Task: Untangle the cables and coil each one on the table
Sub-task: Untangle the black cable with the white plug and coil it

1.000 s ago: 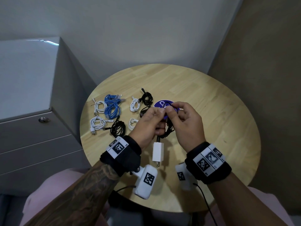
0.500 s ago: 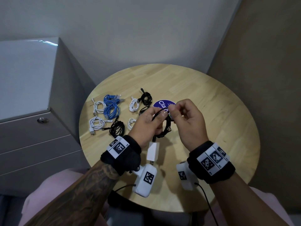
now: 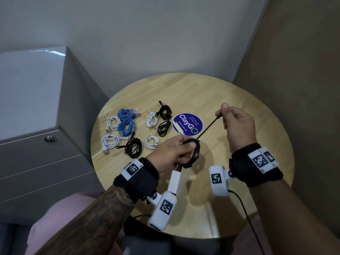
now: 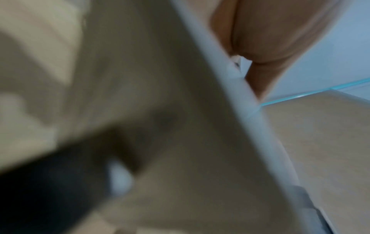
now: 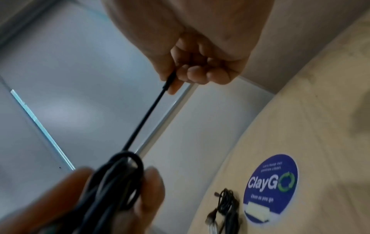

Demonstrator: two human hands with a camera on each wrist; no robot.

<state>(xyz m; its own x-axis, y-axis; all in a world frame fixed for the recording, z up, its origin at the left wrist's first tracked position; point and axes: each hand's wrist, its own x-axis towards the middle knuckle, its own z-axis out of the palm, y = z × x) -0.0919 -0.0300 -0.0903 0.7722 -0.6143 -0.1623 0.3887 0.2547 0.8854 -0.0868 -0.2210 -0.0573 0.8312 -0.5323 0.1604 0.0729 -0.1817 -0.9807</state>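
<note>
My left hand [image 3: 176, 151] grips a coiled black cable [image 3: 195, 155] above the round wooden table [image 3: 239, 111]; a white charger block [image 3: 175, 182] hangs from it below the hand. My right hand [image 3: 237, 124] pinches the cable's free end [image 3: 218, 117] and holds it taut, up and to the right of the coil. In the right wrist view the right hand [image 5: 192, 69] pinches the black strand [image 5: 146, 115], which runs down to the coil [image 5: 118, 178] between the left fingers. The left wrist view is blurred.
Several coiled cables lie on the table's left part: white [image 3: 112, 122], blue [image 3: 127, 122], black [image 3: 133, 148], white [image 3: 151, 142] and black [image 3: 164, 112]. A blue round ClayGo sticker [image 3: 187, 124] is at the centre. A grey drawer cabinet [image 3: 33, 111] stands to the left.
My right hand has drawn the cable's end out of the coil, moving up and to the right. The left hand stays on the coil, with the charger block still hanging.
</note>
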